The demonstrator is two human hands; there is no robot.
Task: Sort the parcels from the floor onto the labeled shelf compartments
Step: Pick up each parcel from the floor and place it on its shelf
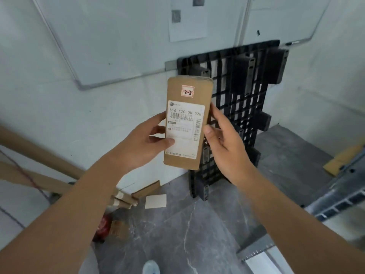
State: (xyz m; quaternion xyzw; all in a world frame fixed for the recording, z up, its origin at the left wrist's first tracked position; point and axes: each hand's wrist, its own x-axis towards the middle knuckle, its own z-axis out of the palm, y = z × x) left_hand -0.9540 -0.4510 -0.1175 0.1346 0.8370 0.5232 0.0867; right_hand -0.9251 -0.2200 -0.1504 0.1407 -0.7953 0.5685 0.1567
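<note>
I hold a narrow brown cardboard parcel [187,107] upright in front of me, at chest height. It carries a white shipping label with barcodes and a small sticker marked "2-2" near its top. My left hand [146,141] grips its left edge, thumb across the label. My right hand [223,141] grips its right edge, fingers behind the box and thumb on the front. No shelf compartment labels are readable in this view.
A black plastic pallet [246,91] leans against the white wall behind the parcel. Cardboard tubes [122,200], a flat card [156,201] and a red object [103,226] lie on the grey floor at the left. A metal shelf frame [339,194] runs along the right.
</note>
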